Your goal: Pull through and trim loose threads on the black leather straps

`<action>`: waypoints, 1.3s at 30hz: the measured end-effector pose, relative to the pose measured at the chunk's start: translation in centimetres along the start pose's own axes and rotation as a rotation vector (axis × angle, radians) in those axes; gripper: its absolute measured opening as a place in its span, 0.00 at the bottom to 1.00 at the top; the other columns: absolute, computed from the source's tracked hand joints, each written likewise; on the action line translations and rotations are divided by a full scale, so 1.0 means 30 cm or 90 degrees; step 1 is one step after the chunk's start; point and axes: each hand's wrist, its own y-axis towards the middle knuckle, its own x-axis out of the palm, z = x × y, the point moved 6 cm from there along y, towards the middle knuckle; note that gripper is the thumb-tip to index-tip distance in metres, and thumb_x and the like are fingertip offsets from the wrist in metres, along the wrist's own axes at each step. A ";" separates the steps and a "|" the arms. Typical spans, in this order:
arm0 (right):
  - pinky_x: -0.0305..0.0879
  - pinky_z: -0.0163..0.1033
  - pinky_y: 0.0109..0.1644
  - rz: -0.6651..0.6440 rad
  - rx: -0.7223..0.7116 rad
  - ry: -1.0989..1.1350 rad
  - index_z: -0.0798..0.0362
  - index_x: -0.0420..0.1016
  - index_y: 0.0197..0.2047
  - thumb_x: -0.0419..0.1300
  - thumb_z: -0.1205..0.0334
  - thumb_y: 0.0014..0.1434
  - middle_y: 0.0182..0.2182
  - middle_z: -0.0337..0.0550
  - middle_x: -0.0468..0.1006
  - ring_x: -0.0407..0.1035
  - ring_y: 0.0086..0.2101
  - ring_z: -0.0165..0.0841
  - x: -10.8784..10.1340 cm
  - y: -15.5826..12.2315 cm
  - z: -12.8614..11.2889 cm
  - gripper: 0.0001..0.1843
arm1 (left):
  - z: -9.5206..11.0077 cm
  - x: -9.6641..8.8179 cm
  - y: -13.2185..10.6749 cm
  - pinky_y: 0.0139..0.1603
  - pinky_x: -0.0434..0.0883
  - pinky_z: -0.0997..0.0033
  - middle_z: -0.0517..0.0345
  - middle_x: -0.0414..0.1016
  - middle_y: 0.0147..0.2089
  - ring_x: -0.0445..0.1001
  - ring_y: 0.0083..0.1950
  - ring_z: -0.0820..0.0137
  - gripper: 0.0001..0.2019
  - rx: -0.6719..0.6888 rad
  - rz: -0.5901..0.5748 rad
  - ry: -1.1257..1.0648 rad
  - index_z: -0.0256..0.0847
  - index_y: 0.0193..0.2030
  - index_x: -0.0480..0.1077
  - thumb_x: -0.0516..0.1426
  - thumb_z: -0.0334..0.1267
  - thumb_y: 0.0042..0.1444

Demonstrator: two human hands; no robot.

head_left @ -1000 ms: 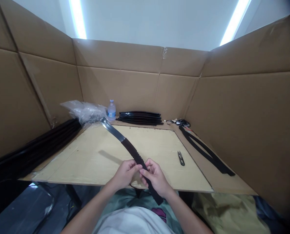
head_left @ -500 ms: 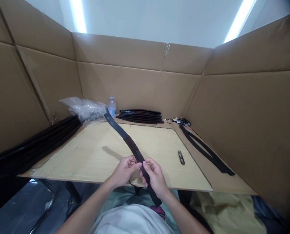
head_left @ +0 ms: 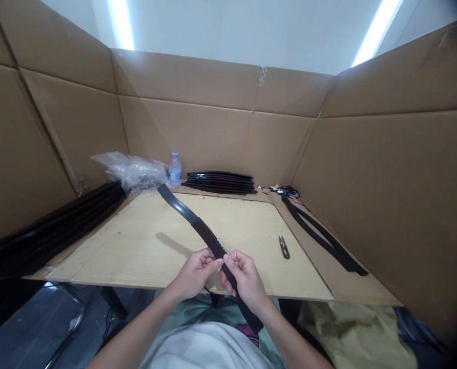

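Note:
A long black strip (head_left: 179,207), smooth and shiny at its far end, runs into a matte black fabric sleeve (head_left: 205,233). The sleeve is bunched into small folds just beyond my fingers, and its lower part hangs toward my lap. My left hand (head_left: 195,271) pinches the sleeve from the left side, thumb on top. On the right side, my right hand (head_left: 246,279) grips it too, its thumb close to the left thumb. The strip slants up and left above the table (head_left: 136,251). Fingers beneath the sleeve are partly hidden.
Thread snips (head_left: 284,247) lie right of my hands. Black fabric strips (head_left: 324,238) rest along the right edge. At the back are stacked black strips (head_left: 221,182), a water bottle (head_left: 175,170) and a clear plastic bag (head_left: 136,171). More black strips (head_left: 59,223) lie left. Cardboard walls (head_left: 190,128) surround the table.
The far end of the strip has swung slightly left and down, and the sleeve's lower end has shifted right. The folds look a little less bunched. Both hands keep their hold.

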 end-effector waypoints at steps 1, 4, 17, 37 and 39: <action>0.49 0.26 0.12 0.001 0.003 -0.009 0.52 0.56 0.28 0.55 0.47 0.58 0.16 0.34 0.68 0.56 0.12 0.22 -0.001 -0.002 0.000 0.18 | 0.000 -0.001 0.000 0.27 0.67 0.73 0.54 0.74 0.25 0.74 0.26 0.68 0.13 -0.001 0.004 -0.001 0.33 0.38 0.66 0.54 0.44 0.57; 0.45 0.26 0.10 0.008 0.014 -0.035 0.52 0.55 0.26 0.54 0.46 0.57 0.14 0.32 0.66 0.54 0.10 0.22 -0.006 -0.008 0.003 0.20 | 0.002 -0.014 0.001 0.26 0.65 0.75 0.55 0.74 0.26 0.72 0.26 0.70 0.14 0.009 0.038 0.022 0.33 0.39 0.68 0.56 0.44 0.55; 0.47 0.25 0.09 -0.077 0.063 -0.070 0.57 0.66 0.29 0.50 0.45 0.60 0.13 0.35 0.67 0.56 0.10 0.22 -0.004 -0.020 -0.003 0.22 | 0.037 -0.026 -0.017 0.25 0.59 0.78 0.60 0.68 0.26 0.64 0.26 0.76 0.13 0.019 0.050 0.131 0.33 0.35 0.68 0.55 0.44 0.55; 0.43 0.24 0.08 -0.018 0.064 -0.057 0.52 0.55 0.28 0.52 0.45 0.58 0.12 0.30 0.64 0.51 0.08 0.21 -0.009 -0.030 -0.012 0.19 | 0.033 0.001 -0.016 0.31 0.65 0.74 0.54 0.74 0.31 0.71 0.31 0.70 0.14 0.013 0.014 0.077 0.32 0.41 0.69 0.55 0.43 0.55; 0.42 0.24 0.08 -0.010 0.064 -0.067 0.52 0.55 0.27 0.52 0.44 0.58 0.12 0.29 0.63 0.50 0.08 0.21 -0.008 -0.031 -0.013 0.20 | 0.034 -0.008 -0.018 0.29 0.63 0.76 0.56 0.72 0.30 0.68 0.29 0.72 0.14 0.019 0.039 0.100 0.33 0.40 0.69 0.56 0.43 0.55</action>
